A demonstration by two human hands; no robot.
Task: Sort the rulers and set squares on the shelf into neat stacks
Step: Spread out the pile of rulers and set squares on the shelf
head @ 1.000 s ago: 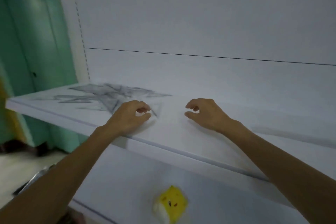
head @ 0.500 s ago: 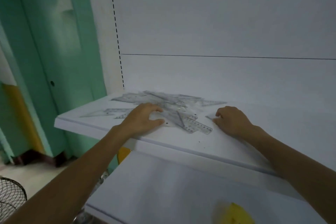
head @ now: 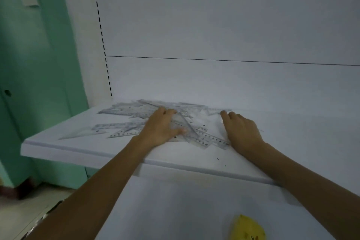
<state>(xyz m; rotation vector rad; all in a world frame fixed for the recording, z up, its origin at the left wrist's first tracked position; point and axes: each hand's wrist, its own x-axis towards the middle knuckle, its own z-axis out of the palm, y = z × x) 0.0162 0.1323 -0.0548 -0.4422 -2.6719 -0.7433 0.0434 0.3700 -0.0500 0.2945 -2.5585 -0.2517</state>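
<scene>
A loose heap of clear plastic rulers and set squares (head: pixel 136 112) lies scattered over the left half of the white shelf (head: pixel 97 154). My left hand (head: pixel 160 129) rests on the heap's middle, fingers spread over a clear set square (head: pixel 180 122), thumb pressing its near edge. A long clear ruler (head: pixel 211 139) slants out toward the front between my hands. My right hand (head: pixel 240 129) lies flat at the heap's right edge, fingers straight and pointing back. A lone set square (head: pixel 79 133) sits apart near the shelf's left front.
The white back panel (head: pixel 214 25) rises behind the shelf, with a slotted upright (head: pixel 101 31) at its left. A green wall (head: pixel 39 64) stands further left. A lower white shelf (head: pixel 175 210) carries a yellow toy (head: pixel 247 228) at the bottom right.
The camera has moved closer and swung left, bringing the heap into full view. Both hands have slid further onto the heap, the right one now flattened at its right edge.
</scene>
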